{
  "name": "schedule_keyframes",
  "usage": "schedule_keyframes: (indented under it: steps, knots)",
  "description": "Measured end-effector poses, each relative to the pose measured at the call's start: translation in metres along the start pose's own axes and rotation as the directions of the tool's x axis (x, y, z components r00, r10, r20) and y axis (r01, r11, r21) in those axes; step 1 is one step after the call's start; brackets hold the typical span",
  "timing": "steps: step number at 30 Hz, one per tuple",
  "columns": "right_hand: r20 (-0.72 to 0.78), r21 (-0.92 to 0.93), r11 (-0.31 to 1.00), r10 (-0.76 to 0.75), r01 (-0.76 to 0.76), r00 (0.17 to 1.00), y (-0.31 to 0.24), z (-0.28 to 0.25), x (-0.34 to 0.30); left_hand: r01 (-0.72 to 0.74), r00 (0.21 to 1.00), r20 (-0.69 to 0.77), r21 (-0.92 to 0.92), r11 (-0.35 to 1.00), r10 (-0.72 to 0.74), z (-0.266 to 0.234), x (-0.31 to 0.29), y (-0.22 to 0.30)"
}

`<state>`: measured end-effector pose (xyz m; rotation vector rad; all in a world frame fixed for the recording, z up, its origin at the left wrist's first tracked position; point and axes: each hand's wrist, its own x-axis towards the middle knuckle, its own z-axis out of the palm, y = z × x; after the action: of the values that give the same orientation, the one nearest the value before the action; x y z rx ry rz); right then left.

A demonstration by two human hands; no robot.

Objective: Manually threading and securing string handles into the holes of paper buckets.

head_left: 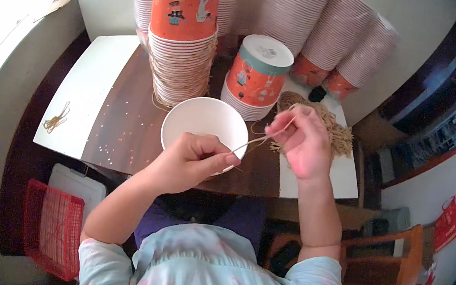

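Note:
A white paper bucket (202, 117) stands open side up on the brown part of the table in front of me. My left hand (193, 161) is closed at its near rim, thumb and fingers pinching a thin tan cord (255, 141). From there the cord runs up to my right hand (303, 138), raised right of the bucket with its fingers curled round the other part. Whether the left fingers also grip the rim is hidden. Just behind the right hand lies a thick bundle of tan cords (337, 131).
Behind the bucket rise a tall upside-down stack of orange and green paper buckets (185, 11) and a shorter stack (257, 79). Plastic-wrapped stacks (293, 12) lean at the wall. A small cord bunch (56, 118) lies far left. Below are a red basket (52, 228) and a wooden chair (380, 263).

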<state>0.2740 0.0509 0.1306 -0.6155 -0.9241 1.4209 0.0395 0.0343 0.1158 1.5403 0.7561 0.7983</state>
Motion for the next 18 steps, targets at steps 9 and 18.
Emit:
schedule_keyframes:
  steps: [9,18]
  knots:
    - [0.521,-0.437,0.887,0.115,0.149,0.846,0.012,0.027,-0.032,0.235,0.948,0.254,-0.149,0.961,-0.193,-0.002,-0.002,0.014]
    - [0.369,-0.696,0.696,0.137,0.176,0.919,0.031,0.039,-0.041,0.283,0.953,0.156,-0.149,0.947,-0.260,-0.012,-0.015,0.002]
